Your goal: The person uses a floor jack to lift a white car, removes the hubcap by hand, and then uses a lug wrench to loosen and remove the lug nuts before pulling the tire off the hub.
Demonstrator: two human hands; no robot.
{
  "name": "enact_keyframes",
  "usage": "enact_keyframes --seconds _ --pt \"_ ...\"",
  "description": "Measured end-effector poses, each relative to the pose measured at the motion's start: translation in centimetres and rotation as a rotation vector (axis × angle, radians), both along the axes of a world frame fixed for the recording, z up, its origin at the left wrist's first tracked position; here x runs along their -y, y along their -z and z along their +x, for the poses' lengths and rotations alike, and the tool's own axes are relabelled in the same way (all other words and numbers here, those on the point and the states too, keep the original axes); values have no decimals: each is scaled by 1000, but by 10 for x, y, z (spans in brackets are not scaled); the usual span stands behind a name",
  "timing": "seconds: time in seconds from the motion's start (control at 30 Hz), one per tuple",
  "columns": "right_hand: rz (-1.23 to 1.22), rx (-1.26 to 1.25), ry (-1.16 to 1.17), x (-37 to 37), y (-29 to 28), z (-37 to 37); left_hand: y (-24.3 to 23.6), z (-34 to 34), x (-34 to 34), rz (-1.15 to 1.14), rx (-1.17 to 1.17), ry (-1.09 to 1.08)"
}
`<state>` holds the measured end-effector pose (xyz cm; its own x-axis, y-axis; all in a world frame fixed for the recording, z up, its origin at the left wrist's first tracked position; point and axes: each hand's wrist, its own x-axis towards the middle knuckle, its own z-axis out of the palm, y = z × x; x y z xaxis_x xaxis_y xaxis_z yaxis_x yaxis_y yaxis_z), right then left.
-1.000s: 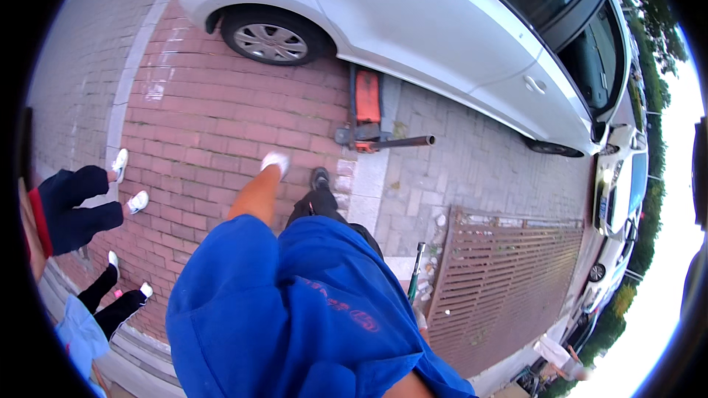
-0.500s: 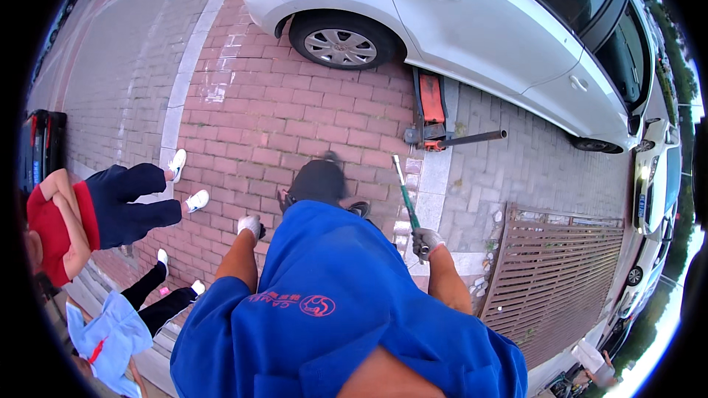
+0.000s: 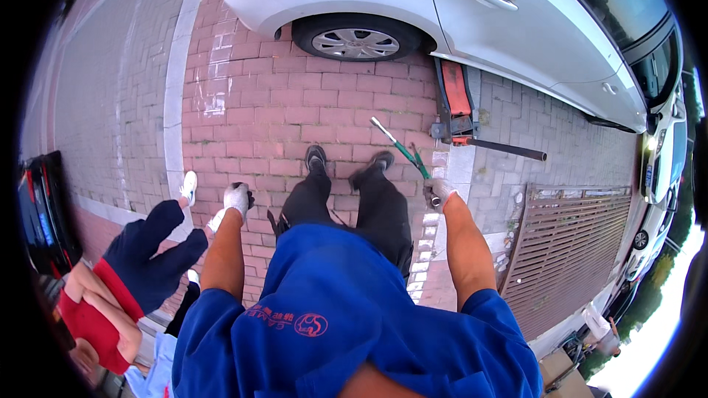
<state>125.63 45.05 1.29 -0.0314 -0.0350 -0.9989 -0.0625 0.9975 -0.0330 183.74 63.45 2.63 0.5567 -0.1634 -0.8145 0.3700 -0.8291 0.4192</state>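
My right hand (image 3: pixel 440 193), in a pale work glove, is closed round a long wrench (image 3: pixel 398 146) with green sections and a silver tip. The wrench points forward and left over the bricks. A second green piece forks from it near my hand; how the two join is unclear. My left hand (image 3: pixel 237 198), gloved too, hangs by my left side with curled fingers. A dark patch shows at those fingers, and I cannot tell whether it is glove or a held object. Ahead, an orange and black floor jack (image 3: pixel 456 96) sits under the sill of a white car (image 3: pixel 516 37).
The car's rear wheel (image 3: pixel 357 38) is on it, left of the jack. A dark jack handle (image 3: pixel 509 149) sticks out rightward. A slatted metal panel (image 3: pixel 564 243) lies at right. A person in red (image 3: pixel 110 317) stands close at left. Red paving (image 3: pixel 295 114) lies ahead.
I have moved toward the right and forward, with both feet now showing. The wrench has swung to point more leftward, and its forked piece shows. The person in red appears nearer.
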Motion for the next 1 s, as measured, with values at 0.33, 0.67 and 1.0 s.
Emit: enact_keyframes --seconds 0.33,0.67,1.0 --pt "-520 -258 -412 115 287 7 220 -80 265 -218 -206 -14" --pt "-903 -191 -1598 234 497 42 479 -121 485 -1044 -447 -535" --pt "-1459 -60 -156 343 347 332 481 -93 521 -1108 -792 -722"
